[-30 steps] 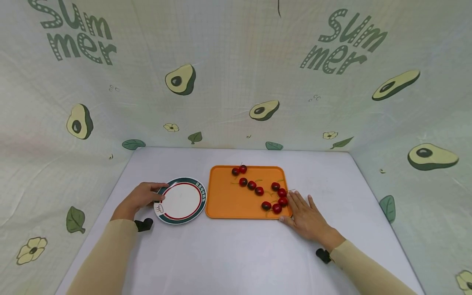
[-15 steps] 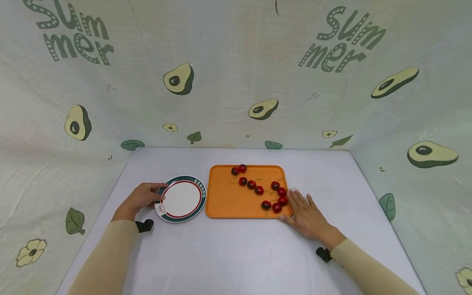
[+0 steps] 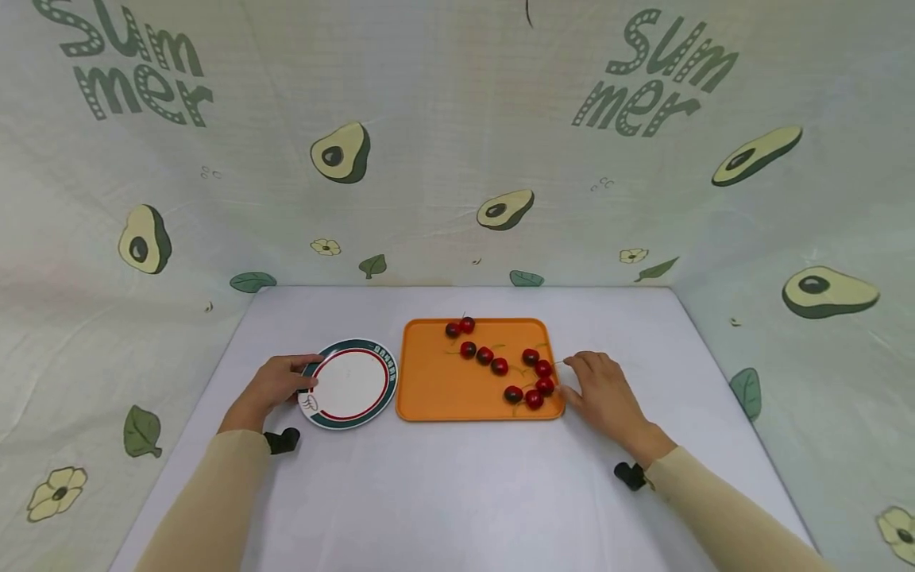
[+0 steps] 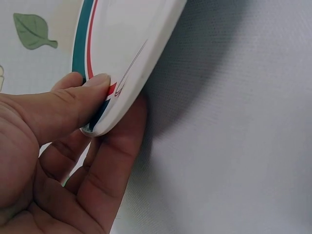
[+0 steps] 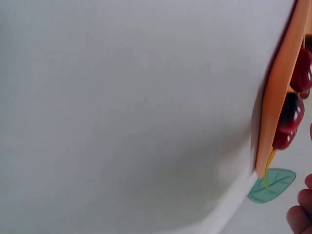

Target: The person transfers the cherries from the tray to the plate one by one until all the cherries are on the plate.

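You face white table (image 3: 457,492), matte, finely textured surface. Pale cloth backdrop (image 3: 443,143) encloses it on back, left and right. Print on cloth: halved avocados (image 3: 341,152), green leaves, small flowers, green "Summer" lettering (image 3: 654,75) upper left and upper right. Light soft, even; shadows faint. Cloth creased in places.

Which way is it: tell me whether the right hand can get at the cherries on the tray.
Probably yes: the right hand sits just beside the tray, nearest cherries uncovered along that edge.
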Demonstrator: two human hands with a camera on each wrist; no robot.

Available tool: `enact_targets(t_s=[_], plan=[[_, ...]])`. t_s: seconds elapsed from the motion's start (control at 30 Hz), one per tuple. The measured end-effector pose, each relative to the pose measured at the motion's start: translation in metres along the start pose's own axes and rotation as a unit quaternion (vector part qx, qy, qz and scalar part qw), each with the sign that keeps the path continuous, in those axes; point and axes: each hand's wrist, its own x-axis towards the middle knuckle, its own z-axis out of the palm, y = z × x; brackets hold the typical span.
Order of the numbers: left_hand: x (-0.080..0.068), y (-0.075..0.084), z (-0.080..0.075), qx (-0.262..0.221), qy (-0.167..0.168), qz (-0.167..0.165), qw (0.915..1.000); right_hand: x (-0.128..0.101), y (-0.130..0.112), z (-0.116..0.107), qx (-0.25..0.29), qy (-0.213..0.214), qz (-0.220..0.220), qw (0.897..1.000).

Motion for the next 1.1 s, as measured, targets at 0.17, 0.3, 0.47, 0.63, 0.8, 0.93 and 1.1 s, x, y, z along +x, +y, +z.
enact_targets(t_s=[0.17,0.3,0.47,0.63,0.8,0.93,1.1], plan=[[-0.001,0.0,0.0,0.002,0.002,0.005,1.0,0.0,-0.011,0.007,0.006,0.022,-0.046,0.999],[-0.002,0.001,-0.001,0.006,0.002,0.008,0.9999,0.004,-0.024,0.011,-0.005,0.016,-0.079,0.997],[0.0,0.0,-0.002,0.004,-0.003,-0.001,1.0,0.014,-0.042,0.016,-0.025,0.002,-0.111,0.993],[0.002,0.0,0.0,-0.004,-0.008,-0.01,0.9999,0.02,-0.052,0.024,-0.052,-0.006,-0.138,0.989],[0.004,-0.001,0.0,0.001,-0.008,-0.009,0.9999,0.025,-0.055,0.03,-0.078,-0.014,-0.146,0.986],[0.003,-0.001,-0.001,-0.002,-0.011,-0.011,0.9999,0.03,-0.057,0.03,-0.082,-0.019,-0.147,0.986],[0.003,-0.001,0.0,0.0,-0.012,-0.008,0.9999,0.037,-0.058,0.032,-0.081,-0.029,-0.135,0.987]])
